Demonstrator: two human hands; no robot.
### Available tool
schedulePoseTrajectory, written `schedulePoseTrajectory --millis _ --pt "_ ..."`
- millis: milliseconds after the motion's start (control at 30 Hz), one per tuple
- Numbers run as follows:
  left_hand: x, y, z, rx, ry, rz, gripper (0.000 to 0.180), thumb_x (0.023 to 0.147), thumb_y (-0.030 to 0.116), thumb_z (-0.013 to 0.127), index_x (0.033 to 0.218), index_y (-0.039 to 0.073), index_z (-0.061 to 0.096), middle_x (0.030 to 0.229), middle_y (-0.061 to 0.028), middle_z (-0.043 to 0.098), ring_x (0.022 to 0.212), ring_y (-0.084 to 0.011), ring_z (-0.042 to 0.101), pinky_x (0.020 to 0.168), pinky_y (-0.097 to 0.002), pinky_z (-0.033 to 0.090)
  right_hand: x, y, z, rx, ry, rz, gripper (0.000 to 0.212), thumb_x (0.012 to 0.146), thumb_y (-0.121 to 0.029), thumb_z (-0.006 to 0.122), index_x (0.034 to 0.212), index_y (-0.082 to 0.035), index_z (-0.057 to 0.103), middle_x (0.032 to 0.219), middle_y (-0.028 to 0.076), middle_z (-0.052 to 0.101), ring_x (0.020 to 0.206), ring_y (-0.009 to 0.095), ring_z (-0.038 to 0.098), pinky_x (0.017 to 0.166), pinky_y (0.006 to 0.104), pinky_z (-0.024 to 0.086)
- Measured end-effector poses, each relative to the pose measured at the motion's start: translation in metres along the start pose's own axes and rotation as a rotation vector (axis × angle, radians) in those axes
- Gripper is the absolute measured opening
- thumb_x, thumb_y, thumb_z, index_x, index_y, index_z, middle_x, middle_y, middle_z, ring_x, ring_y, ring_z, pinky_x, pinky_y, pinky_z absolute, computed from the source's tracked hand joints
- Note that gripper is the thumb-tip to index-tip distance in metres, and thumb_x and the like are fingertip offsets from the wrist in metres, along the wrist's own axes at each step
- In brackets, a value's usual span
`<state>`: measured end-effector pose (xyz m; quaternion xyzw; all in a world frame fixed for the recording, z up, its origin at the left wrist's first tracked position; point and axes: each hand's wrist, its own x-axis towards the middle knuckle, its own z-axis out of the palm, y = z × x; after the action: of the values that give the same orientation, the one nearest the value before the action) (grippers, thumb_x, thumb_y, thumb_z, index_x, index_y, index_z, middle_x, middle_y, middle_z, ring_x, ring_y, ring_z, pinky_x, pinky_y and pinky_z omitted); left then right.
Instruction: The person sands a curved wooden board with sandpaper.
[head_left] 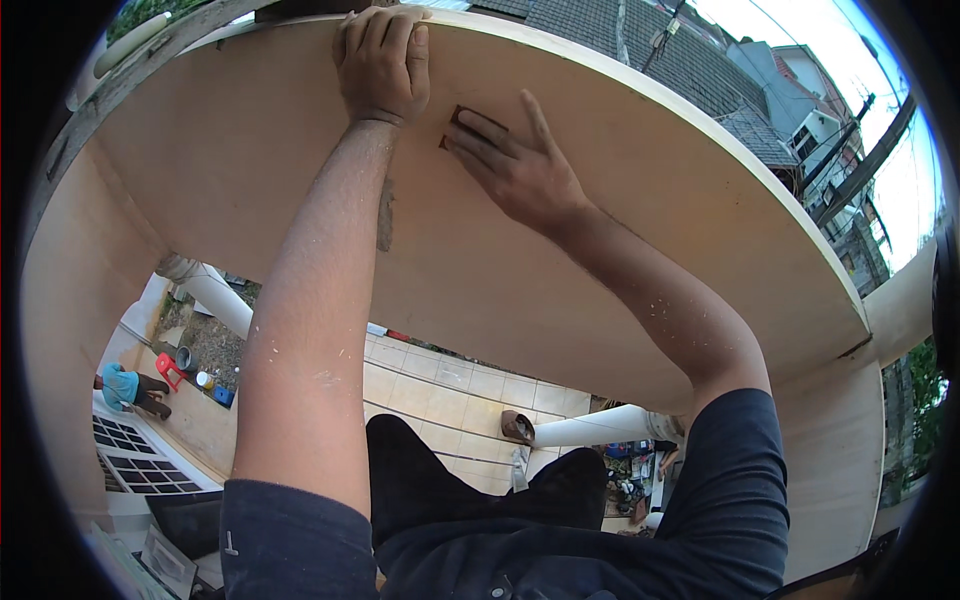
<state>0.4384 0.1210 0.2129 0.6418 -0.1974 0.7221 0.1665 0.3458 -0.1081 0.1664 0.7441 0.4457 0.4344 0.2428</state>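
My right hand (525, 185) has its fingers stretched, one digit apart, over a dark-edged flat pad (458, 113), which sits against the tan panel (600, 260). To its left, my left hand (384, 70) lies with fingers together, bent over the panel's pale top edge (640, 80); can't tell how tightly it clasps. Grey patch (386, 215) below that wrist. Step in hand, I judge: rubbing the surface with the pad, left hand bracing. Next move calls for flat, even pressure and a steady left hold. Beyond, down below: tiled floor (450, 375); at left, a co-worker (122, 386) beside a red stool (170, 371). Far right, tiled roofs (600, 50).
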Motion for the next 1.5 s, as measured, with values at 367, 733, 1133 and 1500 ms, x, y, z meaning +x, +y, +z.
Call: schedulePoseTrajectory --millis 367,733,1133,1500 --pt "0.008 0.009 -0.014 -0.038 -0.087 -0.054 0.033 0.101 0.029 0.048 0.111 0.003 0.066 0.112 -0.0190 0.064 0.118 -0.0393 0.055 0.114 -0.0561 0.032 -0.023 -0.029 0.017 -0.158 -0.046 -0.127 0.035 0.101 -0.020 0.057 0.132 -0.020 0.073 0.140 -0.007 0.068 0.142 0.015 0.053 0.130 0.0601 0.021" --pt "0.009 0.019 -0.004 -0.043 -0.064 -0.042 0.032 0.105 0.027 0.044 0.107 0.004 0.067 0.111 -0.0163 0.065 0.115 -0.0357 0.056 0.109 -0.0508 0.035 -0.047 -0.168 0.085 -0.010 -0.264 -0.025 0.043 0.100 -0.026 0.057 0.138 -0.013 0.069 0.150 0.003 0.062 0.148 0.021 0.047 0.133 0.0523 0.017" --pt "0.017 -0.002 -0.005 0.087 0.014 0.087 0.032 0.105 0.029 0.044 0.110 0.003 0.064 0.111 -0.0165 0.065 0.113 -0.0360 0.058 0.108 -0.0516 0.037 0.032 0.002 -0.012 -0.120 0.076 0.261 0.047 0.095 -0.019 0.063 0.141 -0.019 0.067 0.160 -0.005 0.052 0.155 0.017 0.038 0.130 0.0639 0.008" --pt "-0.003 -0.002 0.001 0.054 0.016 0.055 0.033 0.105 0.036 0.046 0.117 0.015 0.069 0.115 -0.0031 0.070 0.118 -0.0269 0.062 0.113 -0.0499 0.035 -0.050 -0.150 0.051 -0.023 -0.243 0.034 0.041 0.097 -0.026 0.062 0.135 -0.014 0.071 0.147 -0.003 0.063 0.147 0.015 0.048 0.134 0.0532 0.016"
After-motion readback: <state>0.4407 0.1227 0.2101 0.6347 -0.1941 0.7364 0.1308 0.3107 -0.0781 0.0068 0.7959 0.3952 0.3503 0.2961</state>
